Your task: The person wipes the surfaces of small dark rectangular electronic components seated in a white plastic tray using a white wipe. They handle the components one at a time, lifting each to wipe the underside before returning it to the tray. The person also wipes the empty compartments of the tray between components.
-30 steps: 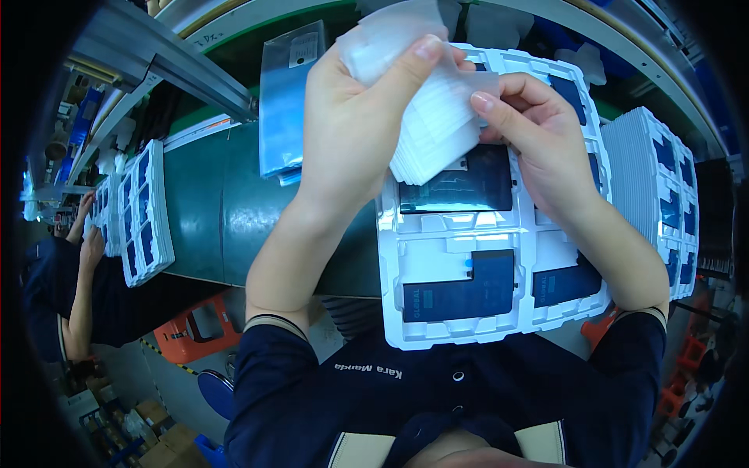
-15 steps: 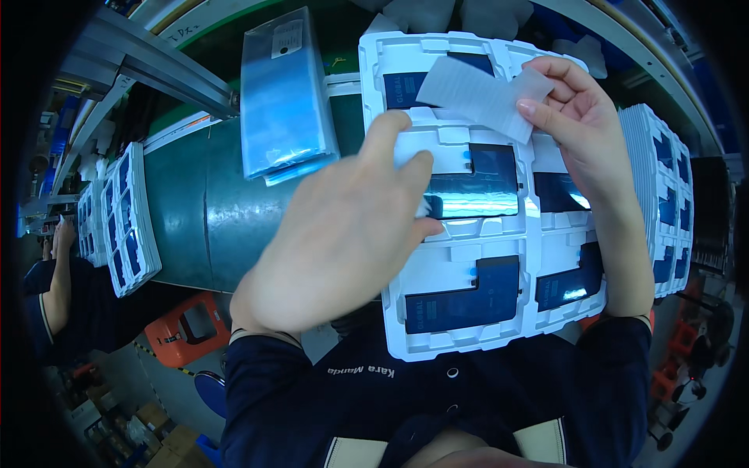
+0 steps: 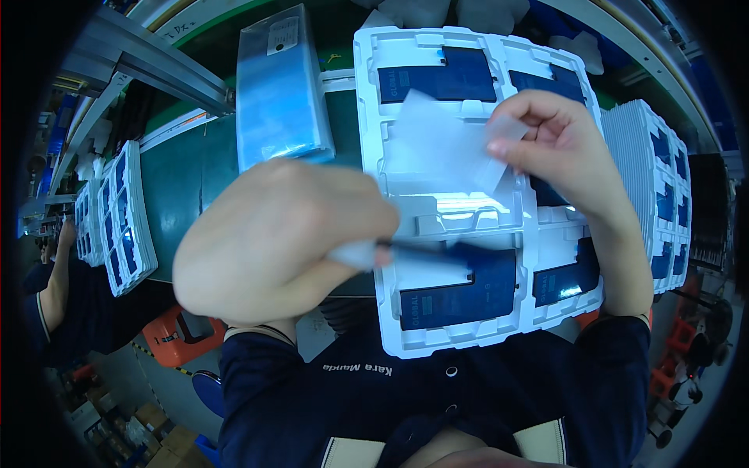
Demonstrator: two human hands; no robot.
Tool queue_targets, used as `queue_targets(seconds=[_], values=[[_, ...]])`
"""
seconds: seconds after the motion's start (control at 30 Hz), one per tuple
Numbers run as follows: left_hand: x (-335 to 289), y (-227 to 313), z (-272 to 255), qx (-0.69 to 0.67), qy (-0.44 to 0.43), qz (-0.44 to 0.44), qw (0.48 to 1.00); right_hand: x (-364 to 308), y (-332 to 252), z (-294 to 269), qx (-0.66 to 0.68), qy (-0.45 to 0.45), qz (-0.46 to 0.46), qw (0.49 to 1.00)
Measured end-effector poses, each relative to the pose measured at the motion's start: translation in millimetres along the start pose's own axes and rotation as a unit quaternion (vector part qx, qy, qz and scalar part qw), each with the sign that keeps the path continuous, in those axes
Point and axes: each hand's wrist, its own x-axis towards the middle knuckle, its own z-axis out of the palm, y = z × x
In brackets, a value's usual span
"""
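One sheet [image 3: 438, 147]: thin, translucent, whitish | flat piece [image 3: 472, 254]: dark, blurred

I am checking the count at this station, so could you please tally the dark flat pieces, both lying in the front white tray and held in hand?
Dark flat pieces lying in the front white tray: 5 (one mostly hidden by the right hand)
Dark flat piece held in the left hand, blurred: 1
Total: 6
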Motion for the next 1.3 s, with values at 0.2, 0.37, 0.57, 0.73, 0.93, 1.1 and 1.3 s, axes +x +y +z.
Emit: queue_targets(seconds=[0.2,0.37,0.57,0.73,0.93,1.1,1.3], values=[[-3.4,-3.1,7.6,-0.036,-0.067,0.056,0.996,-0.9,-1.2,1.9,-0.147,-0.048,-0.007,0.988],[-1.2,-4.4,5.8,-0.038,-0.070,0.061,0.995,-0.8,-7.8,-0.9,-0.203,-0.053,0.004,0.978],[5.6,-17.8,9.8,-0.073,-0.087,0.061,0.992,-1.3,-5.3,4.5,-0.302,-0.047,-0.075,0.949],[12.4,-30.0,7.1,-0.125,-0.057,0.067,0.988,0.5,-6.7,12.4,-0.406,0.028,-0.216,0.888],[37.0,-21.9,26.6,-0.185,0.131,-0.113,0.967,11.3,7.1,-13.4,-0.121,0.098,-0.108,0.982],[33.8,-17.8,40.5,-0.011,0.131,-0.085,0.988,5.2,0.1,-13.8,-0.192,-0.039,-0.060,0.979],[37.0,-13.8,38.6,0.017,0.187,-0.068,0.980,9.3,3.8,-8.9,-0.342,-0.014,-0.192,0.920]])
